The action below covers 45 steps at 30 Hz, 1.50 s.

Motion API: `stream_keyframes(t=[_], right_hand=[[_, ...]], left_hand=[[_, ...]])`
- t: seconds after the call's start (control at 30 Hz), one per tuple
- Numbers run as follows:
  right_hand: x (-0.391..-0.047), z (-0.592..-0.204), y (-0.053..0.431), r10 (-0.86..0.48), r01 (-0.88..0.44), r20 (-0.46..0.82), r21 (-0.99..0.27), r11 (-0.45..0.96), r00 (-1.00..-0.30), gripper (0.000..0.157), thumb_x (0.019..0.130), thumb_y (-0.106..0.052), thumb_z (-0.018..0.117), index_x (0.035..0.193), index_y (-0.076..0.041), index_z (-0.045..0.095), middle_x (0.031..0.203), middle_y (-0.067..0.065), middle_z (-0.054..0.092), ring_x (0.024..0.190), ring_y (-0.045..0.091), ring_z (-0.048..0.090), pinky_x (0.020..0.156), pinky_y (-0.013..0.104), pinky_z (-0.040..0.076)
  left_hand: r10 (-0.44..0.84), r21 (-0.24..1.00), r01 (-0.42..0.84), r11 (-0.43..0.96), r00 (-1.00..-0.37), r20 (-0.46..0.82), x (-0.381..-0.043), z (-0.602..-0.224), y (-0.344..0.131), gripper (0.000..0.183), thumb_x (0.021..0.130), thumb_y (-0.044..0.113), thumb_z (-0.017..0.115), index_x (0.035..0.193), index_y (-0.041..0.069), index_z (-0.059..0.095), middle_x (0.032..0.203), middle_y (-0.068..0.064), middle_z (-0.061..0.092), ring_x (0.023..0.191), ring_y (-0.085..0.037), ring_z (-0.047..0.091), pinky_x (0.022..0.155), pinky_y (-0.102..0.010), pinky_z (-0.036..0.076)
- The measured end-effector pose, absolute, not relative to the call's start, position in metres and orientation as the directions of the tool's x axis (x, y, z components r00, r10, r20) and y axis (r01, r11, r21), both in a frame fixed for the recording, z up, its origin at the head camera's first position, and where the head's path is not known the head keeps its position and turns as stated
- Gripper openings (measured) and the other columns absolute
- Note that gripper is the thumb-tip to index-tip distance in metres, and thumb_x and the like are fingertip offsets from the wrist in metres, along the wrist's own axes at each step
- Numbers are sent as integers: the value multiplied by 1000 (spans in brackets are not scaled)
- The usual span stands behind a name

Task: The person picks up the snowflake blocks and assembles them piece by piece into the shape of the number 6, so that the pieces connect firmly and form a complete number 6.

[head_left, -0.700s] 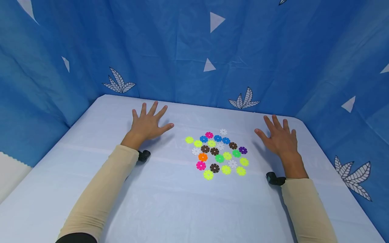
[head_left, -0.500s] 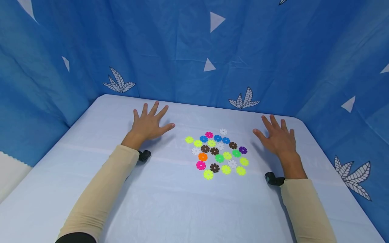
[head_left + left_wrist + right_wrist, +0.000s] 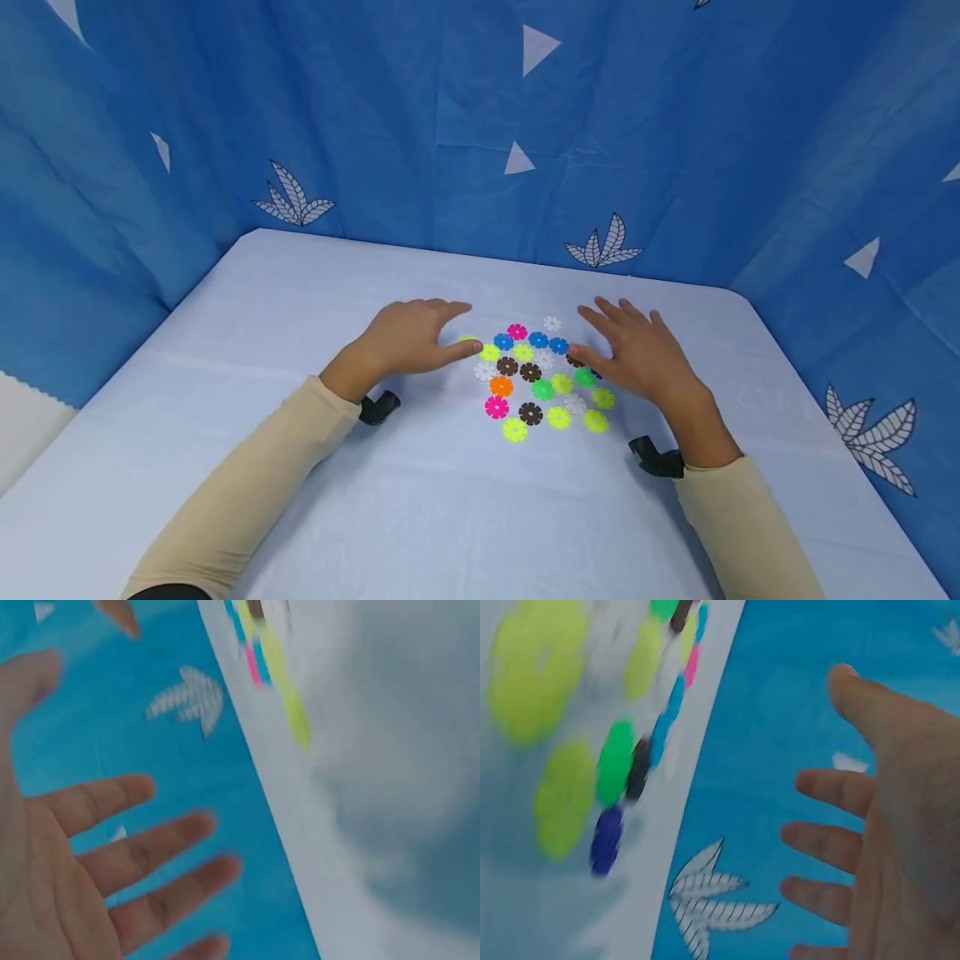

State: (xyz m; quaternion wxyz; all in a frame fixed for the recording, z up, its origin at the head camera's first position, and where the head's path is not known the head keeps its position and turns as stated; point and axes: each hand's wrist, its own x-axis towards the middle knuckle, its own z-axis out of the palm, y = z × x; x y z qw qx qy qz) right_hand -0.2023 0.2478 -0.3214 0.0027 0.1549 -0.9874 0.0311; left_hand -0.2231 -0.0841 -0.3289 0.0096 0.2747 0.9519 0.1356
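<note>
Several notched, snowflake-like plastic discs lie flat in a loose cluster, among them an orange disc (image 3: 501,386), a pink disc (image 3: 497,407), a green disc (image 3: 543,389) and a purple disc (image 3: 606,841). My left hand (image 3: 408,337) is over the cluster's left edge, holding nothing, its thumb overlapping a yellow disc (image 3: 467,340) in the head view. On the other side my right hand (image 3: 637,346) hovers with fingers spread and nothing in it. Its thumb partly covers a brown disc (image 3: 575,361) and the purple one.
The discs rest on a white-covered table (image 3: 450,517). A blue curtain (image 3: 375,100) with leaf and triangle prints stands behind and beside it. Each wrist carries a small black camera, such as the right one (image 3: 656,458).
Both hands have moved inward toward the discs, the left going right and slightly nearer, the right going left. The left fingers are less spread. The discs lie as before.
</note>
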Motion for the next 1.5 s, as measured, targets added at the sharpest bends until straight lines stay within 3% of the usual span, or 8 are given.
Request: stream_keyframes(t=[0.13,0.23,0.33,0.47,0.8,1.13,1.33,1.5], right_hand=[[-189,-321,221,-484,-478,-9,-132,868,-875,69,87,-46,78,145,-17,57,144,13,56,137,38,44,110,71,18],[-181,-327,204,-609,-588,-40,-216,779,-792,55,81,-38,87,128,-16,71,122,5,67,120,28,57,104,60,39],[-175,-336,189,-690,-649,-79,-279,708,-719,40,79,-36,88,113,-18,77,105,-4,68,105,17,58,91,43,49],[-173,-347,178,-738,-695,-96,-275,665,-668,30,79,-36,89,101,-19,78,91,-9,61,89,10,54,79,32,48],[-172,-351,174,-701,-650,-138,-283,705,-700,26,79,-28,89,97,-20,72,88,-8,55,84,10,51,75,29,48],[-176,-353,175,-659,-596,-103,-341,727,-745,23,85,-17,84,101,-17,66,83,-10,56,80,12,53,72,31,48],[-176,-355,173,-656,-587,-85,-370,720,-750,23,87,-12,81,104,-16,66,83,-10,56,81,11,54,72,27,50],[-174,-356,171,-656,-584,-69,-394,710,-751,23,87,-10,81,105,-15,67,88,-9,58,86,12,56,75,25,51]], left_hand=[[627,372,592,715,-778,36,-209,-333,-71,50,93,43,70,133,13,65,114,-3,71,98,-18,66,79,-38,55],[680,448,612,651,-733,13,-203,-340,-65,34,92,31,75,121,12,71,101,3,71,85,-13,63,73,-31,53],[718,499,616,609,-695,-18,-199,-346,-61,25,91,23,77,114,13,73,92,8,68,80,-9,60,72,-28,51],[747,520,619,588,-663,-55,-198,-353,-56,21,91,20,76,112,13,73,87,10,66,80,-8,59,73,-27,51],[733,497,599,628,-669,-120,-199,-360,-45,28,85,20,83,112,15,74,85,9,62,81,-10,58,74,-28,50],[726,475,602,642,-676,-125,-200,-363,-43,15,85,20,84,93,18,71,78,10,60,76,-11,56,70,-27,49],[744,486,615,621,-658,-116,-201,-365,-44,25,84,20,85,104,15,71,80,5,59,75,-12,55,68,-27,47],[772,476,653,590,-629,-93,-200,-365,-46,17,85,18,83,99,15,73,81,5,60,77,-11,55,69,-27,48]])
